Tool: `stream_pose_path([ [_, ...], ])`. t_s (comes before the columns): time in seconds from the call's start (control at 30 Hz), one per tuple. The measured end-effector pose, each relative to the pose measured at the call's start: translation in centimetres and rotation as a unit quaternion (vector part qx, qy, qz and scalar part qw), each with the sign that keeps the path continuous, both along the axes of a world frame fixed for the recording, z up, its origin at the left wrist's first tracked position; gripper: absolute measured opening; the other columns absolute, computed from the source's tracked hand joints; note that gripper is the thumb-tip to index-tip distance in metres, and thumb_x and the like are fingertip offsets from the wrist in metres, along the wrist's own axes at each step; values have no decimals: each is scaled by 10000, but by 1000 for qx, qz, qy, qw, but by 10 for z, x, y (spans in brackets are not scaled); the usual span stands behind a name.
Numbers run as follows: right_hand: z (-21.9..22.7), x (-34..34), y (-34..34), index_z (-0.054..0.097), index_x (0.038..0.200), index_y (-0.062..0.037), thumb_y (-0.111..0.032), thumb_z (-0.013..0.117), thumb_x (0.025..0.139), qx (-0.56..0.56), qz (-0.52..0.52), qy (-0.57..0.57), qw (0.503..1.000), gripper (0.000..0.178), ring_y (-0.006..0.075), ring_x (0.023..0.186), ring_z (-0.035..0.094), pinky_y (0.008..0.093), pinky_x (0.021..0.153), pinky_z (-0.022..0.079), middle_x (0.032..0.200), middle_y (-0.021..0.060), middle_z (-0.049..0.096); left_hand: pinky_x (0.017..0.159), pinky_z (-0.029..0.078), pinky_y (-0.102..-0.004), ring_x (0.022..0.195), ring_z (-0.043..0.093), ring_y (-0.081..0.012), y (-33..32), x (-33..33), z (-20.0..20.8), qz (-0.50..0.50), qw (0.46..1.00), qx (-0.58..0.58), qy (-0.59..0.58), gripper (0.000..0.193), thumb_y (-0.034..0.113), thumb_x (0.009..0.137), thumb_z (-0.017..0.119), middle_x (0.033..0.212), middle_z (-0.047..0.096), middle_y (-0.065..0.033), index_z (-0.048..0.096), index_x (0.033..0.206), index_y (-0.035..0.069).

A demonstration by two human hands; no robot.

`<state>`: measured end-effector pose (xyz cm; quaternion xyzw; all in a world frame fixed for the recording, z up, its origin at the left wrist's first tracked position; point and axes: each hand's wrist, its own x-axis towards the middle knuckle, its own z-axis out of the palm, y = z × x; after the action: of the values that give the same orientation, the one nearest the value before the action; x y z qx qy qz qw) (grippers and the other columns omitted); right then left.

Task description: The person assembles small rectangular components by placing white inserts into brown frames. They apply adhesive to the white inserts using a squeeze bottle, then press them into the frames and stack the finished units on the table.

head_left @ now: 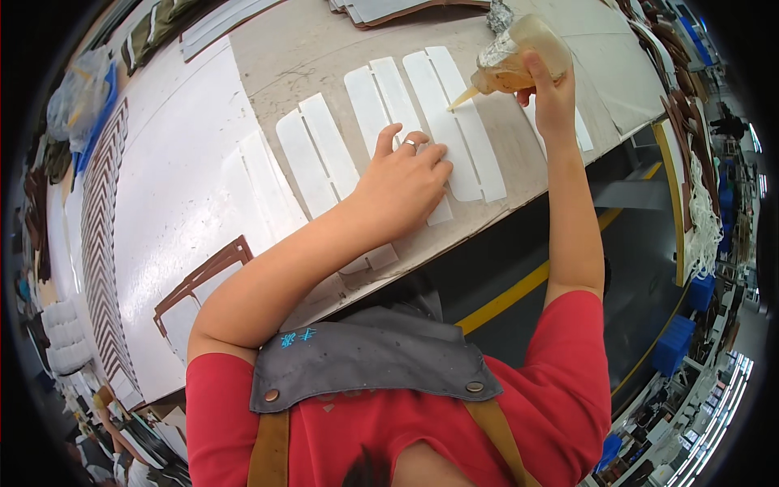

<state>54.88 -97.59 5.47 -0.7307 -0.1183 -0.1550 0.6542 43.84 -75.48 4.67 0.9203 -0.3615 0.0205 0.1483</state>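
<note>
My right hand [554, 97] is wrapped round a cloudy squeeze bottle [531, 49] with amber liquid in it. The bottle is tilted, and its yellow nozzle [462, 100] points down at the slit in a white slotted panel [454, 134], close to or touching it. My left hand [403, 180], a ring on one finger, lies with fingers apart over the neighbouring white panel [375, 93] and hides part of it. Left of that lies another white panel [316, 150]. My right forearm partly covers one more white piece [583, 130].
Brown-edged pieces [203, 276] lie near my left elbow. A stack of flat pieces [389, 10] sits at the far edge. Brown-and-white strips [105, 211] line the table's left side. A yellow-edged rack [672, 195] stands right, beyond the table's front edge.
</note>
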Motion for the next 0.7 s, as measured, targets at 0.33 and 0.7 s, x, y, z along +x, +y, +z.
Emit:
stream_pose_path([
  [0.33,-1,-51,-24,479,1021,-43,-406,710,771,14,10,79,997,496,48,448,451,170,368,353,729,25,532,1031,233,-487,1153,466,-243,0,0,-2,0,1000,13,-2,262,169,808,584,1179,555,-54,606,1050,73],
  [0.7,-7,-63,-36,511,1094,-12,-405,659,814,209,-4,60,976,505,102,536,555,209,388,404,853,48,592,1037,225,-490,1163,459,-243,-2,0,0,-2,1000,29,0,262,182,820,580,1186,553,-54,605,1058,74],
])
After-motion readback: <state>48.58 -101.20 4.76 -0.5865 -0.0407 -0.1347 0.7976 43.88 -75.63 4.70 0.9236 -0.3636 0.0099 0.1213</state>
